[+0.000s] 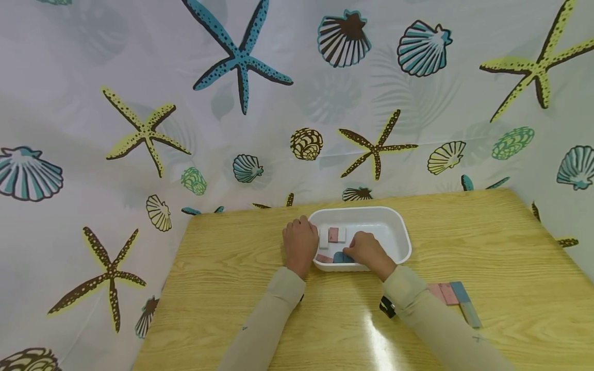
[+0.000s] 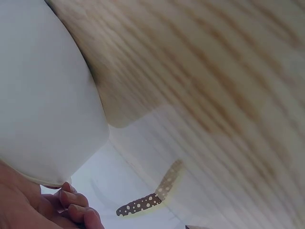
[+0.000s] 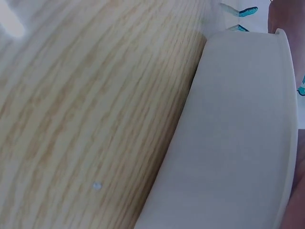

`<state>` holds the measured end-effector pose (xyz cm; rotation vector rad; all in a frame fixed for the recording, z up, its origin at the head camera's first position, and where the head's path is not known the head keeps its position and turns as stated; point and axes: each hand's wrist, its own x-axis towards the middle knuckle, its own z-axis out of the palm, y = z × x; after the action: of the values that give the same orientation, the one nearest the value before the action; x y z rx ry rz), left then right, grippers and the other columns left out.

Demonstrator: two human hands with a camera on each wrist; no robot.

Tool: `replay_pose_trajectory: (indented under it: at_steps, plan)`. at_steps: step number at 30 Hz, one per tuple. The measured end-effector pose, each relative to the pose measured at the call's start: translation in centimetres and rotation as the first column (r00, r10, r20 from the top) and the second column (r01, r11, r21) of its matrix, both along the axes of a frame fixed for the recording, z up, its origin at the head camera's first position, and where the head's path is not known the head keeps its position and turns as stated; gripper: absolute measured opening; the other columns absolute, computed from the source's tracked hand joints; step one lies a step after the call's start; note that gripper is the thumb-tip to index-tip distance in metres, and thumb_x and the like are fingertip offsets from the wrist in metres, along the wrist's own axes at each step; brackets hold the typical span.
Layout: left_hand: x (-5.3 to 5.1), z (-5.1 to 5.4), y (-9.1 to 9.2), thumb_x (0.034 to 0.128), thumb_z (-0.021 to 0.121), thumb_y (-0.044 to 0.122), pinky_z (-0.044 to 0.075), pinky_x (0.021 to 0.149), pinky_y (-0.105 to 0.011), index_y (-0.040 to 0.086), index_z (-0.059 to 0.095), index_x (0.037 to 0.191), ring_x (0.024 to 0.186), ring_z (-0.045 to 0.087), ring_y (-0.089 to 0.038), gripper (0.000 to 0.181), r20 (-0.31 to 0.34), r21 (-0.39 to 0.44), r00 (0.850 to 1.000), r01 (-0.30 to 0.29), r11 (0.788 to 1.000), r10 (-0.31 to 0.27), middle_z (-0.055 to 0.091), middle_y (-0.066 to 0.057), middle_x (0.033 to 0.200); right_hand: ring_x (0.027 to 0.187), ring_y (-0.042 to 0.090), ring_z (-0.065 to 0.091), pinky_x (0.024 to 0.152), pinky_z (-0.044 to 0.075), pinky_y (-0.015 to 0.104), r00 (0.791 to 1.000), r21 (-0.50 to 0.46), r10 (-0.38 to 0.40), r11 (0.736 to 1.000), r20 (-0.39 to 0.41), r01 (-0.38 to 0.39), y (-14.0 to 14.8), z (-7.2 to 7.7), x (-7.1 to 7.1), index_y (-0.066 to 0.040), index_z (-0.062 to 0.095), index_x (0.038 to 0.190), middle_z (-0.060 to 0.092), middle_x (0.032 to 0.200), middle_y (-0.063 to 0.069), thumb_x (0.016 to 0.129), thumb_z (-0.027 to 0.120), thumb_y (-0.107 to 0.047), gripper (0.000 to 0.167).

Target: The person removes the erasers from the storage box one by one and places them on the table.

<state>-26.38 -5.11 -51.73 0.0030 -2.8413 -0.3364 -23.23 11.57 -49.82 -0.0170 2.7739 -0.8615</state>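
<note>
A white plastic tub (image 1: 395, 232) stands near the back of the table. At its left end my left hand (image 1: 300, 242) grips the rim; the left wrist view shows those fingers (image 2: 76, 210) curled at the tub's edge. My right hand (image 1: 371, 253) reaches inside, its fingertips pinching a blue block (image 1: 348, 259) by the near wall, partly hidden by them. Another blue block (image 1: 339, 256) and a pink block (image 1: 325, 258) lie along that wall. Behind them are a white upright-lying block (image 1: 324, 239), a pink block (image 1: 333, 235) and a smaller white block (image 1: 342, 235).
Beside my right forearm, pink blocks (image 1: 448, 293), a blue block (image 1: 460, 291) and a grey-blue block (image 1: 471, 315) lie on the wooden table (image 1: 223, 288). A cloth (image 1: 278, 113) printed with starfish and shells hangs behind the table and at its sides.
</note>
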Motion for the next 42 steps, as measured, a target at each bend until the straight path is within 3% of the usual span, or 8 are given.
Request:
replay_pose_trajectory:
  at_steps: [19, 30, 42]
  plan:
    - [-0.17, -0.32, -0.17, 0.0963, 0.044, 0.026, 0.044, 0.077, -0.040, 0.004, 0.059, 0.097, 0.085, 0.058, -0.026, 0.027, -0.003, 0.013, 1.000, 0.005, 1.000, -0.005, 0.062, -0.010, 0.089, 0.067, 0.019, 0.054, 0.064, 0.046, 0.034, 1.000, -0.028, 0.008, 1.000, -0.008, -0.008, -0.41, -0.56, -0.62, -0.001, 0.064, 0.080, 0.060, 0.075, 0.006, 0.080, 0.067, -0.018, 0.018]
    - [0.10, -0.25, -0.01, 0.0967, 0.043, 0.026, 0.044, 0.078, -0.041, 0.005, 0.059, 0.098, 0.086, 0.057, -0.026, 0.027, 0.021, 0.022, 1.000, 0.005, 1.000, -0.006, 0.061, -0.010, 0.090, 0.067, 0.019, 0.052, 0.064, 0.045, 0.034, 0.998, 0.015, 0.057, 0.998, 0.020, -0.057, -0.11, -0.43, -0.19, 0.000, 0.061, 0.084, 0.058, 0.074, 0.006, 0.079, 0.072, -0.021, 0.024]
    - [-0.24, -0.38, -0.05, 0.0966, 0.043, 0.028, 0.044, 0.077, -0.039, 0.006, 0.059, 0.099, 0.085, 0.056, -0.024, 0.027, 0.030, 0.006, 1.000, -0.005, 1.000, 0.004, 0.061, -0.009, 0.090, 0.062, 0.019, 0.050, 0.059, 0.042, 0.033, 0.995, -0.058, 0.002, 0.998, -0.095, -0.008, -0.10, -0.40, 0.03, 0.001, 0.062, 0.079, 0.057, 0.071, 0.006, 0.077, 0.068, -0.019, 0.021]
